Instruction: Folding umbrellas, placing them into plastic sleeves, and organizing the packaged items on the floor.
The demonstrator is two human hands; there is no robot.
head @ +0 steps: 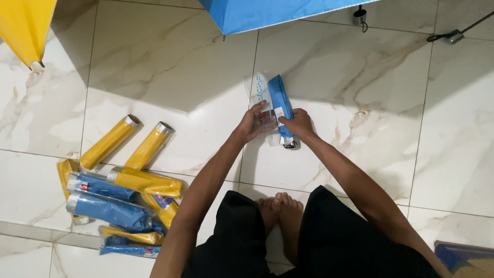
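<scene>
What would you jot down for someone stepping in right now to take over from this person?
Left hand: holds the clear sleeve by its open end.
Right hand: grips the folded blue umbrella, which lies partly beside and in the sleeve, on the floor.
Done: a pile of packed umbrellas, yellow and blue, lies to the person's left.
Left: this umbrella is not fully sleeved. An open blue umbrella and an open yellow one sit at the top edge.

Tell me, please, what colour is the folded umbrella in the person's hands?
Blue, seen best in the head view: the folded umbrella.
</scene>
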